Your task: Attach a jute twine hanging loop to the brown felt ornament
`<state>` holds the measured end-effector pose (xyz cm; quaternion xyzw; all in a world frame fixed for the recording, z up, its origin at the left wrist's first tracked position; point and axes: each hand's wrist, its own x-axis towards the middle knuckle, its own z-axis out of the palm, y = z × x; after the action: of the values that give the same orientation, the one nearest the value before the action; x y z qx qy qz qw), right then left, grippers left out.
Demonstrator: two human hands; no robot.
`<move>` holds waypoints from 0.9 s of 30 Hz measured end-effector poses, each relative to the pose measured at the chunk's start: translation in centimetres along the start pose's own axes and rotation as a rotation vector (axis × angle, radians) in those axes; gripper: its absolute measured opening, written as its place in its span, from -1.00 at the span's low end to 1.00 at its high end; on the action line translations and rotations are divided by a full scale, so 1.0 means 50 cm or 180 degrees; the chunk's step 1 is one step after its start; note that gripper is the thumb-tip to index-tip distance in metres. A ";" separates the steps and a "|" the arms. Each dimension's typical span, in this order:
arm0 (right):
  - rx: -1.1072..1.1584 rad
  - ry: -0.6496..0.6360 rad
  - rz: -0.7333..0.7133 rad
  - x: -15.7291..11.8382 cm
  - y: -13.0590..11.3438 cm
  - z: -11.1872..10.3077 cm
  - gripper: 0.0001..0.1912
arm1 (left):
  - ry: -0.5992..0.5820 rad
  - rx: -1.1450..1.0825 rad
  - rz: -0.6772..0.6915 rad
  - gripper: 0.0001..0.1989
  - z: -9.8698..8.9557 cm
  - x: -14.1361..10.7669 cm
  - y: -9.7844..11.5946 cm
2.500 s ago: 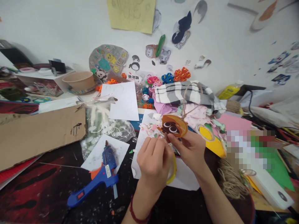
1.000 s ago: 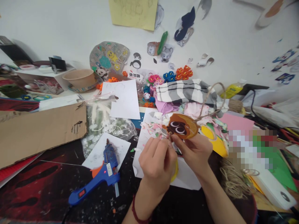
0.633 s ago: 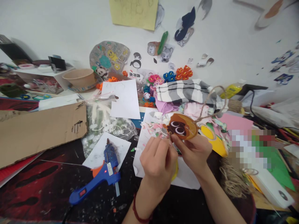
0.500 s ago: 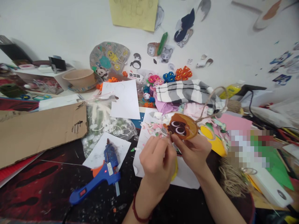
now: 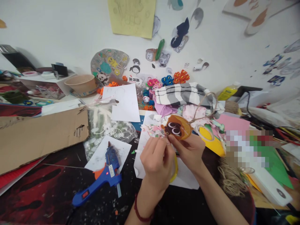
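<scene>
My right hand (image 5: 191,150) pinches a flat brown ornament (image 5: 177,127) with a cartoon face and big round eyes, its thumb at the lower left edge. From the ornament's upper right a twine loop (image 5: 212,107) sticks out. My left hand (image 5: 156,159) is closed with its fingertips against that same lower left edge; whatever small thing lies between them is hidden. Beneath both hands lies a white paper sheet (image 5: 187,178) with paper scraps on it and a yellow ring-shaped thing (image 5: 174,170) partly behind my left hand.
A blue glue gun (image 5: 103,181) with a lit red light rests at left on a small paper. Cardboard (image 5: 42,137) lies further left. To the right are a twine bundle (image 5: 231,178) and a white power strip (image 5: 272,184). Checked cloth (image 5: 180,93) and crocheted flowers (image 5: 167,80) stand behind.
The view has shifted slightly. The ornament and its twine loop sit a little further left and tilt slightly differently; both hands keep the same grip.
</scene>
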<state>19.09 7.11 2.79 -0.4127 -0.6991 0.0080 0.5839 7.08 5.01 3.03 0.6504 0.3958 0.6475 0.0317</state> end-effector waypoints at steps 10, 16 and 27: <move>-0.0126 0.0158 -0.0163 0.002 -0.003 0.003 -0.86 | 0.0007 -0.0195 -0.0247 -0.66 0.002 -0.002 0.000; -0.0183 0.0173 -0.0185 -0.001 -0.001 0.003 -0.87 | -0.0002 -0.0184 -0.0225 -0.67 0.003 -0.003 -0.001; 0.0179 0.0201 0.0101 -0.008 0.017 -0.001 -0.90 | 0.0087 -0.0118 -0.0166 -0.71 -0.014 -0.001 0.004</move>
<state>19.60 7.43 2.06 -0.4071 -0.6732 0.0239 0.6168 6.59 4.52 3.22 0.6303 0.4010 0.6626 0.0551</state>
